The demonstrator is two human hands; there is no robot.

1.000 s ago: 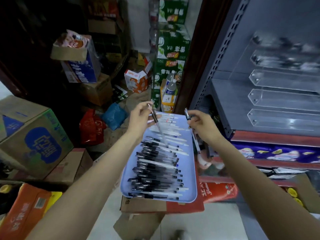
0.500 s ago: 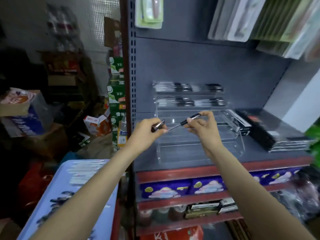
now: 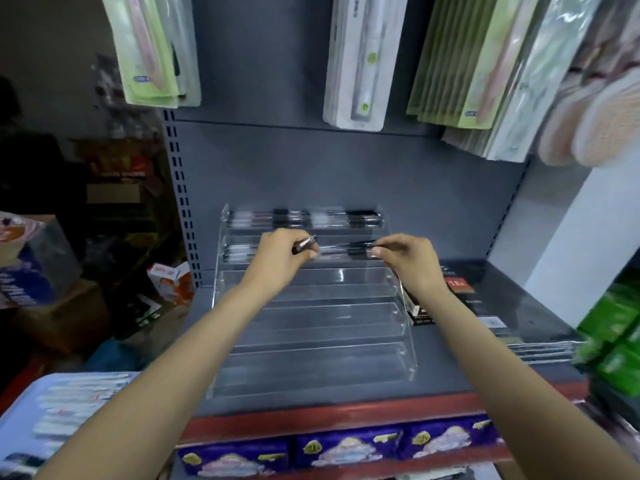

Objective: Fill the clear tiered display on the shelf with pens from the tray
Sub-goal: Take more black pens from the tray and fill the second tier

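Head view: left hand (image 3: 277, 252) and right hand (image 3: 407, 252) are each pinching a pen over the clear display (image 3: 311, 323); black boxes (image 3: 485, 306) are lying just right of it.

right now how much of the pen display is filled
Early on. The clear tiered display has pens along its top tier and some on the second. Left hand and right hand each grip a pen at that second tier. Four lower tiers look empty; the tray still holds pens.

Clear tiered acrylic display (image 3: 311, 327) on grey metal shelf (image 3: 485, 372), pens in its two rear tiers, flat black boxes (image 3: 485, 306) to its right, pale blue plastic tray (image 3: 20, 403) of pens at lower left
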